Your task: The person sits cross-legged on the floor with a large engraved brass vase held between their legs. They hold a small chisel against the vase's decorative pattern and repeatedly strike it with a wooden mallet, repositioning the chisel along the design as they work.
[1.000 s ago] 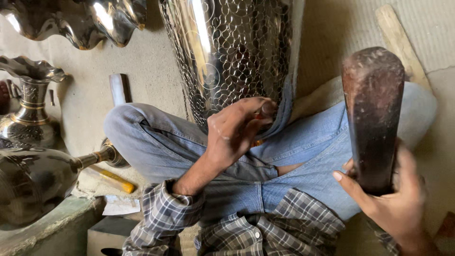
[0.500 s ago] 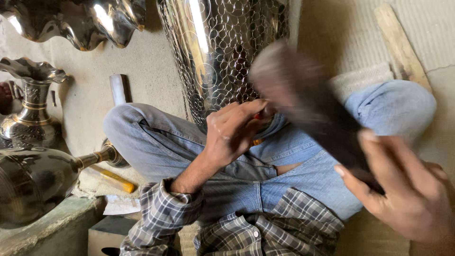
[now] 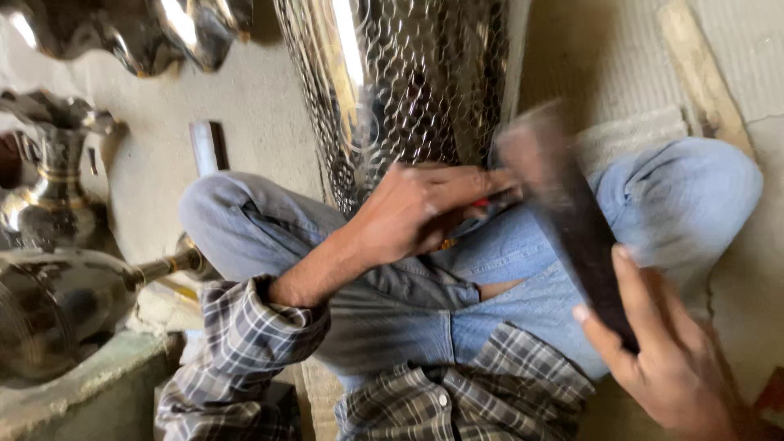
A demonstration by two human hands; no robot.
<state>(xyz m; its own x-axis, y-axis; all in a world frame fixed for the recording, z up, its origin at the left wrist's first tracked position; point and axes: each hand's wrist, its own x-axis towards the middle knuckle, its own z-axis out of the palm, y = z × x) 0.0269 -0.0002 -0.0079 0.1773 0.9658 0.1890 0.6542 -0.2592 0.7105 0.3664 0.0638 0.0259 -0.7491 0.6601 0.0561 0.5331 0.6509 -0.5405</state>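
Your left hand (image 3: pixel 412 214) pinches a small tool against the hammered metal vessel (image 3: pixel 400 90) at twelve o'clock; your right hand (image 3: pixel 674 359), fingers wrapped, grips the dark mallet (image 3: pixel 572 220); most visible surface looks already dimpled.

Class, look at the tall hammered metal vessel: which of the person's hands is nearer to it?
Left. The left hand rests against the base of the hammered metal vessel; the right hand grips a dark mallet, lower and apart.

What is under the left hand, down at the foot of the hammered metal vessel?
The left hand pinches a small tool against the vessel, over blue jeans. Only a red-orange sliver shows; its tip is hidden by the fingers.
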